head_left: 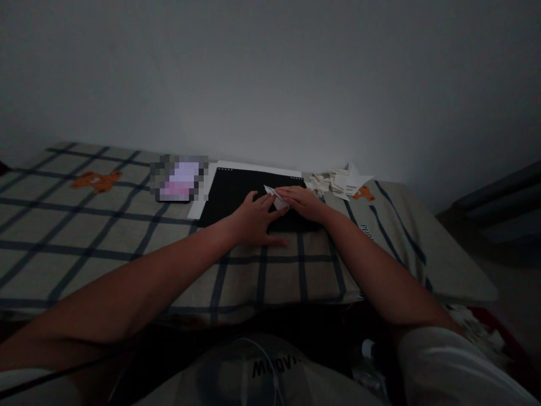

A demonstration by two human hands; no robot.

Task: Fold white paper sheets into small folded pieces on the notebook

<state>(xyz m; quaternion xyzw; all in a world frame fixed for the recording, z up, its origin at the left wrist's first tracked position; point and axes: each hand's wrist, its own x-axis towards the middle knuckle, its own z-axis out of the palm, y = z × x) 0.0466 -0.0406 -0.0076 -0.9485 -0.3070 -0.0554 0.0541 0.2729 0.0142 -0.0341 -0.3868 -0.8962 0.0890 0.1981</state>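
Observation:
A small folded piece of white paper (278, 202) lies over a black board or notebook cover (232, 194), between my two hands. My left hand (255, 220) rests low over the black surface with its fingers spread, and its fingertips touch the paper's left side. From the right, my right hand (304, 203) has its fingers together and pressed on the paper; its fingertips and the paper's right part overlap, so the exact grip is partly hidden.
A pile of folded white paper pieces (338, 180) lies right of the black board. White sheets (196, 210) stick out from under it. A phone (177, 183), blurred, lies to the left on the checked tablecloth (105, 225). Behind is a wall; below the table edge stands a bottle (368, 361).

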